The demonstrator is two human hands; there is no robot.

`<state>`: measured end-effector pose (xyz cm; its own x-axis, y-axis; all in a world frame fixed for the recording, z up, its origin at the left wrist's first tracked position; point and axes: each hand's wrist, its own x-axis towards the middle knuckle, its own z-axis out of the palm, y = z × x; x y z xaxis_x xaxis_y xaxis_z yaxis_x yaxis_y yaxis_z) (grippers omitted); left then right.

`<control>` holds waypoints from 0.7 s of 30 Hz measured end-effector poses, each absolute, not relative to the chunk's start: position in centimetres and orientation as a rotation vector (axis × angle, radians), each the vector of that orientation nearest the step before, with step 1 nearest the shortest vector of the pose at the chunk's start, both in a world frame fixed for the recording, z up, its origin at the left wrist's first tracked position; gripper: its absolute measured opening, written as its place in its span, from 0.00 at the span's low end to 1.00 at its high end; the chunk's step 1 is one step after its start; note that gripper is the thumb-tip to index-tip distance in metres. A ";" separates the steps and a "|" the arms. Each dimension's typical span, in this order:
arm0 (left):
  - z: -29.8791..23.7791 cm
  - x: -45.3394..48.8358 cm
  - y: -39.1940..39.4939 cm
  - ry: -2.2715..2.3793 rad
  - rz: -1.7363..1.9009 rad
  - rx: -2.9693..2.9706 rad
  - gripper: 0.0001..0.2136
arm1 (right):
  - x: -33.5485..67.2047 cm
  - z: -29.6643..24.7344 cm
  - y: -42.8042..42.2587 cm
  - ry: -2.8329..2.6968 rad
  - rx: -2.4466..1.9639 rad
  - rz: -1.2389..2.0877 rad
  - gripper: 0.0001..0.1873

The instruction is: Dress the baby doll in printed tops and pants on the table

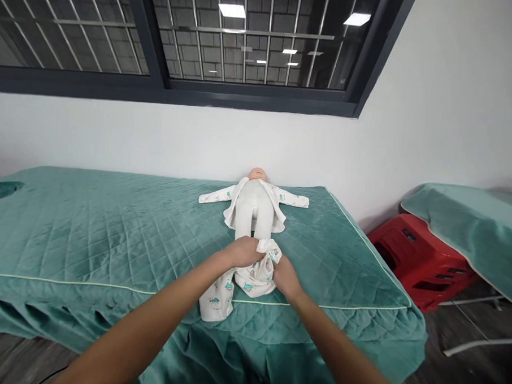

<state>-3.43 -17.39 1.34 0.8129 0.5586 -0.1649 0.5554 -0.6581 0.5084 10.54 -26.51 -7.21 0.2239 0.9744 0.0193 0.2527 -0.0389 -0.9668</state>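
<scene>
A baby doll (256,206) lies on its back on the green quilted bed cover (122,226), head towards the wall, legs towards me. On it is a white printed top (282,196), open at the front with both sleeves spread out. My left hand (244,252) and my right hand (284,274) are closed on bunched white printed baby trousers (255,278) at the doll's feet. One trouser leg hangs loose over the bed's front edge. The doll's feet are hidden behind my hands and the cloth.
A red plastic stool (418,258) stands on the floor right of the bed, beside another green-covered surface (475,224) with metal legs. A white wall (173,134) and a barred, dark-framed window (251,95) lie behind the bed. A face hole (1,190) shows at the left.
</scene>
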 end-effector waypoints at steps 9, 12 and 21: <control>1.8 -4.7 -16.6 0.702 0.048 2.087 0.14 | 9.5 -8.9 -27.8 -1.101 -1.505 0.677 0.14; 2.3 -5.3 -16.9 0.657 0.072 1.922 0.17 | 9.1 -9.4 -27.9 -0.994 -1.420 0.682 0.17; 0.5 -6.6 -16.1 0.490 0.203 1.353 0.26 | 9.1 -8.4 -27.1 -0.546 -0.966 1.003 0.30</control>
<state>-6.61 -16.11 0.53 0.8826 0.4157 -0.2198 0.1380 0.2179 0.9662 9.05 -27.15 -8.38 0.4605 0.8869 -0.0365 -0.4503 0.1980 -0.8706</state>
